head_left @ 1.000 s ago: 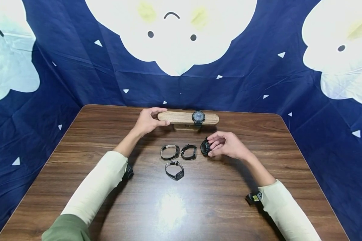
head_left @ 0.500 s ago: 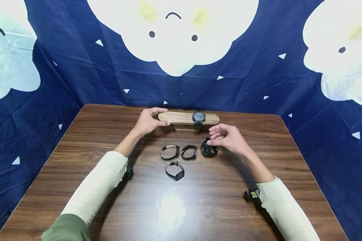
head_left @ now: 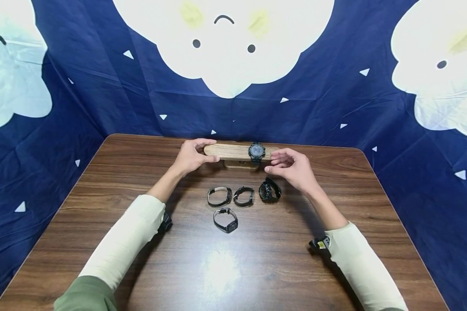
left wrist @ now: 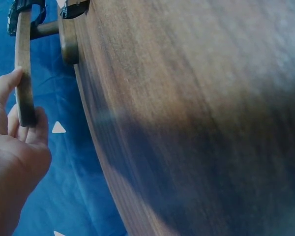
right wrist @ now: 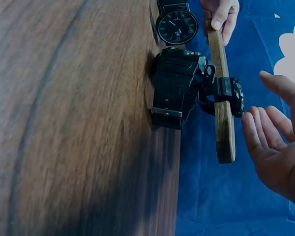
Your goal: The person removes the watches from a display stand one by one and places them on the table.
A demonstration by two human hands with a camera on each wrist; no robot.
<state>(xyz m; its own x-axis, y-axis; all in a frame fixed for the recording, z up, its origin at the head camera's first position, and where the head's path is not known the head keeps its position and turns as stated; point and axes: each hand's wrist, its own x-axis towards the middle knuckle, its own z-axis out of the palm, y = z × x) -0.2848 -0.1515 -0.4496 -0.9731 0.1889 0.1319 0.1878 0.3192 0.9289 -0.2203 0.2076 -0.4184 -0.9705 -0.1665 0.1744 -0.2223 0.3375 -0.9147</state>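
Observation:
At the back of the table, my left hand [head_left: 190, 156] grips the left end of a wooden watch stand [head_left: 231, 151], thumb on one side and fingers on the other, as the left wrist view also shows. A dark digital watch [head_left: 256, 151] is strapped around the stand's bar, right of its middle. My right hand [head_left: 294, 168] is at the bar's right end, fingers loosely bent and thumb apart, with nothing held. In the right wrist view its fingertips [right wrist: 249, 118] come close to the strapped watch. A chunky black watch [head_left: 270, 190] stands on the table just in front of that hand.
Left of the chunky watch lie a watch with a dark band [head_left: 243, 196] and one with a pale-lined strap [head_left: 219, 197]. A small rectangular watch [head_left: 231, 226] lies nearer the front. A blue cloth [head_left: 233, 116] with white clouds hangs behind the brown table [head_left: 148, 259].
My right hand has let go of the chunky black watch and moved up and back to the stand's right end. The left hand keeps its grip on the stand.

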